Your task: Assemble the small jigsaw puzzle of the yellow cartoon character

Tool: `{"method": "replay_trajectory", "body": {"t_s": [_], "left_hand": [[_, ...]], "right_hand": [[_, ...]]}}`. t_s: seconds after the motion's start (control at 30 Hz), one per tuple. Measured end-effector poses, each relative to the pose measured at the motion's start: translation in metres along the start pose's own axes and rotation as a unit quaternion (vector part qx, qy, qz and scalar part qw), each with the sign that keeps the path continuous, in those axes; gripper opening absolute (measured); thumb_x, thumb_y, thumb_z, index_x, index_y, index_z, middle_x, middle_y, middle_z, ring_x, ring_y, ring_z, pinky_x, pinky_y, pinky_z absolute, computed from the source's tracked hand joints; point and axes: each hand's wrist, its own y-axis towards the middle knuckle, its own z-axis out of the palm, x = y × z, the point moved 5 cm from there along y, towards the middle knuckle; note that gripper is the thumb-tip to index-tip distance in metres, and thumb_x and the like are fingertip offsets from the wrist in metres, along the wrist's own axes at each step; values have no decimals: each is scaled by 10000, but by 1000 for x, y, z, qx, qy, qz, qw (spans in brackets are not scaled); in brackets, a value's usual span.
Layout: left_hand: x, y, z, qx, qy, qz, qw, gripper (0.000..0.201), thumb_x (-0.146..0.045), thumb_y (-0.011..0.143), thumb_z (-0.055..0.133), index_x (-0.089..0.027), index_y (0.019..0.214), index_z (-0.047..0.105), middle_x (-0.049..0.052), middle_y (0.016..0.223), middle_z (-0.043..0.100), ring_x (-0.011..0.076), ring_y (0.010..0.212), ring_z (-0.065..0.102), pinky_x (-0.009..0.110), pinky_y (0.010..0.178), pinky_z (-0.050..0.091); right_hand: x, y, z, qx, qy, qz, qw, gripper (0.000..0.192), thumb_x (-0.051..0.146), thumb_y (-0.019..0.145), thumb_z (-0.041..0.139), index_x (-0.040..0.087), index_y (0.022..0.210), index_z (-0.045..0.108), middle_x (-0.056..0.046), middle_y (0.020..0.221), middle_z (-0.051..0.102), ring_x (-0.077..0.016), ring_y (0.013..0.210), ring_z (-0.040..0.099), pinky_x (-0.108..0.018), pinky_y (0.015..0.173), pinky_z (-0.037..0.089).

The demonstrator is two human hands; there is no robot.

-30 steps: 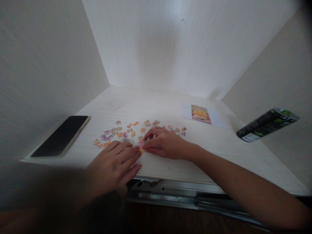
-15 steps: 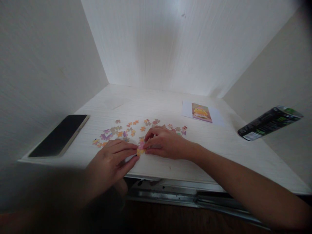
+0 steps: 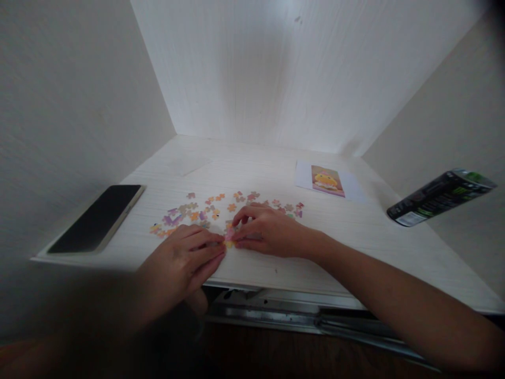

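Observation:
Several small pastel puzzle pieces (image 3: 197,213) lie scattered on the white desk (image 3: 355,237). My left hand (image 3: 183,263) and my right hand (image 3: 264,231) meet near the desk's front edge. Their fingertips pinch a small yellow and pink cluster of joined pieces (image 3: 229,239) from both sides, pressed against the desk top. Most of that cluster is hidden under my fingers.
A black phone (image 3: 98,217) lies face up at the left edge of the desk. A white card with a yellow and pink picture (image 3: 326,180) lies at the back right. A dark can with green print (image 3: 440,197) lies tilted at the right. A metal drawer rail (image 3: 295,316) runs below the desk front.
My left fingers have curled from lying flat to pinching the small cluster. My right hand has barely moved.

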Motion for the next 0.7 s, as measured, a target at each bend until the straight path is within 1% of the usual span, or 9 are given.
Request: {"method": "replay_trajectory", "body": {"t_s": [0.07, 0.2, 0.27, 0.37, 0.47, 0.57, 0.7], "left_hand": [[2, 0, 0, 0, -10, -33, 999, 136, -195, 894, 599, -188, 973, 709, 43, 985, 731, 188, 906, 656, 335, 825, 509], [7, -2, 1, 18, -33, -135, 990, 160, -253, 879, 611, -188, 1008, 678, 39, 939, 721, 186, 854, 651, 325, 789, 504], [8, -3, 2, 23, -39, -154, 987, 166, -270, 879, 606, -190, 1010, 672, 40, 909, 714, 187, 826, 647, 320, 765, 502], [8, -5, 2, 16, -43, -140, 989, 161, -267, 888, 591, -194, 1011, 665, 38, 890, 712, 183, 807, 648, 307, 752, 500], [9, -8, 1, -10, -43, -114, 993, 161, -245, 901, 575, -201, 1033, 656, 37, 930, 721, 173, 836, 660, 287, 771, 506], [9, -10, -1, -28, -26, -106, 994, 166, -219, 901, 579, -207, 1052, 648, 34, 958, 728, 164, 857, 676, 267, 790, 514], [5, -10, -2, -43, -13, -91, 995, 184, -212, 891, 593, -213, 1070, 633, 15, 952, 736, 144, 826, 698, 224, 760, 529]], "right_hand": [[0, 0, 0, -4, -1, -3, 1000, 192, 287, 923, 591, 224, 1019, 746, -79, 1095, 660, -148, 906, 600, -330, 880, 439], [0, 0, 0, -10, 8, -9, 1000, 180, 258, 918, 595, 212, 1000, 749, -80, 1083, 664, -138, 878, 601, -314, 855, 447], [0, 0, -1, -12, 9, -7, 1000, 177, 257, 915, 598, 209, 992, 750, -82, 1079, 667, -138, 868, 601, -313, 847, 450], [1, 1, -1, -8, 7, -5, 1000, 176, 260, 915, 597, 210, 986, 751, -83, 1073, 671, -141, 871, 604, -319, 851, 451], [1, 1, -1, -9, 8, -5, 1000, 185, 268, 920, 589, 209, 992, 749, -79, 1085, 668, -140, 885, 606, -319, 866, 448], [1, 0, -1, -12, 7, -8, 1000, 188, 272, 922, 585, 211, 998, 747, -76, 1093, 668, -141, 894, 605, -321, 875, 445], [1, 0, -1, -11, 8, -11, 1000, 186, 262, 921, 586, 205, 992, 748, -76, 1088, 672, -140, 895, 604, -315, 869, 447]]}}
